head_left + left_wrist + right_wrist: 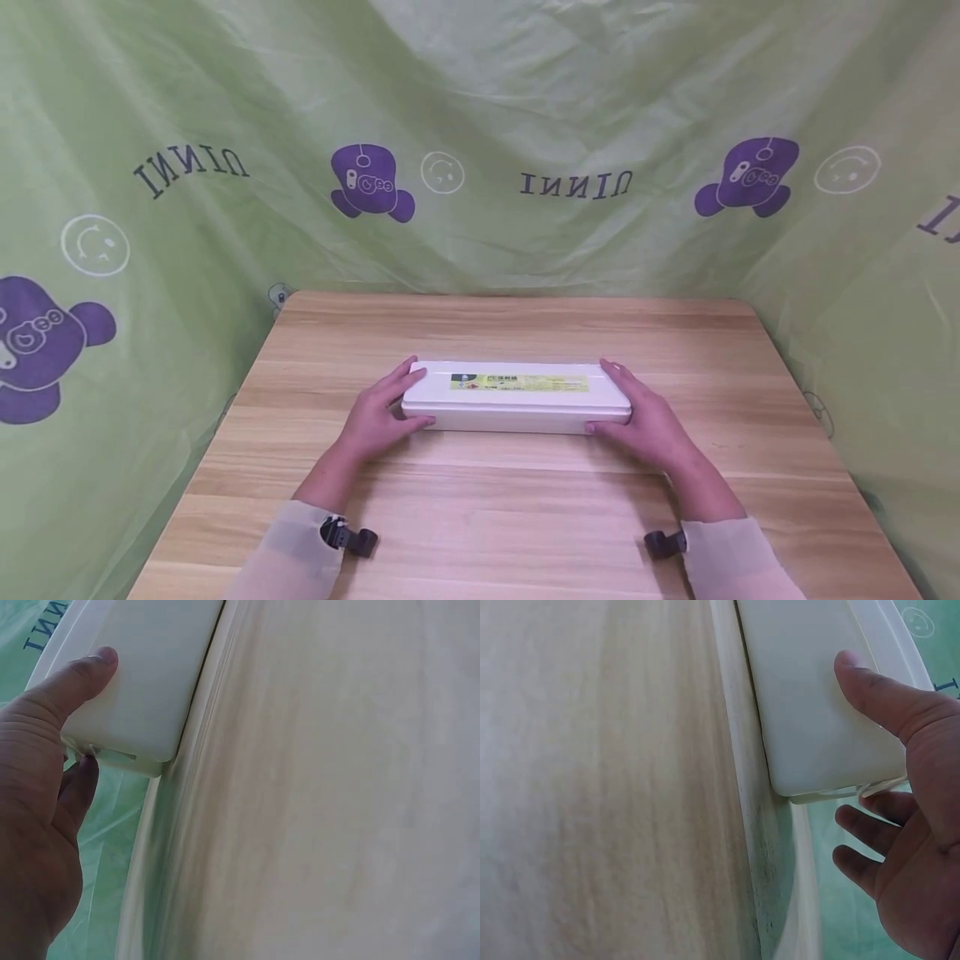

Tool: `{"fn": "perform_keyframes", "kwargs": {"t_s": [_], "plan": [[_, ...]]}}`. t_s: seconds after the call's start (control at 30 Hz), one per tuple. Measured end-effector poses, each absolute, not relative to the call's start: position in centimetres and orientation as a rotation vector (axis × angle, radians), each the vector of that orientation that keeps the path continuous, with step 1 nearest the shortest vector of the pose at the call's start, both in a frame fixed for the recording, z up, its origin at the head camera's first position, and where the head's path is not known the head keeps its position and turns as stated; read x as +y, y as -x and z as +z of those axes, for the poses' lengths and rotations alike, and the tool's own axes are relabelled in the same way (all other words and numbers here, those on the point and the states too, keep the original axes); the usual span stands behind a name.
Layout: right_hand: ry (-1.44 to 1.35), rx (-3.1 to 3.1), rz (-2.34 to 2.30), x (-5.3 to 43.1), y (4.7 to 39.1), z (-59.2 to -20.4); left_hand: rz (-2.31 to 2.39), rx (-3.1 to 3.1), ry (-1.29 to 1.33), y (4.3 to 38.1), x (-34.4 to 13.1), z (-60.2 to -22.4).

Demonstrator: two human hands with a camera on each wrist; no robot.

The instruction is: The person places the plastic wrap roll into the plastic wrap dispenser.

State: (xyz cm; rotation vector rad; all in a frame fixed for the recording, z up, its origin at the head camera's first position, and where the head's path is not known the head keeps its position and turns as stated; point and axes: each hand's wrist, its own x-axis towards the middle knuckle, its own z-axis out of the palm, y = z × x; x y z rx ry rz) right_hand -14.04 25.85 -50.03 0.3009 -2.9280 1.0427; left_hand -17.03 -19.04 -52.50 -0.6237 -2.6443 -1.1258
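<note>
A long white lidded plastic box (517,400) lies crosswise on the wooden table in the head view, a green and yellow label (517,383) on its lid. My left hand (378,419) grips the box's left end, thumb against the front side and fingers round the end. At the opposite end, my right hand (651,427) holds it the same way. The left wrist view shows the left thumb (94,671) on the white side wall. In the right wrist view the right thumb (862,682) presses that wall, while some lower fingers (862,829) stand free of the box. The lid is on; any contents are hidden.
The wooden table (510,517) extends around the box on all sides. Green curtain sheeting (480,242) with purple figures hangs behind the table and along both sides. Small black devices (348,537) are strapped at both wrists.
</note>
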Motion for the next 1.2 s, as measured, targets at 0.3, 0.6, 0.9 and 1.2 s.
{"fn": "perform_keyframes", "kwargs": {"t_s": [0.3, 0.6, 0.9, 1.2], "plan": [[-0.317, -2.912, 0.979, 25.8, 13.6, -50.4, -1.071, -2.64, 0.614, 16.6, -19.0, -52.4], [-0.36, -2.913, 0.88, 25.7, 13.5, -50.5, -1.026, -2.659, 0.579, 16.5, -18.9, -52.2], [-0.351, -2.928, 0.853, 25.8, 13.5, -50.6, -0.955, -2.751, 0.594, 16.3, -19.0, -51.6], [-0.378, -2.925, 0.875, 25.9, 13.6, -50.9, -0.936, -2.774, 0.597, 16.3, -19.1, -51.5]]}}
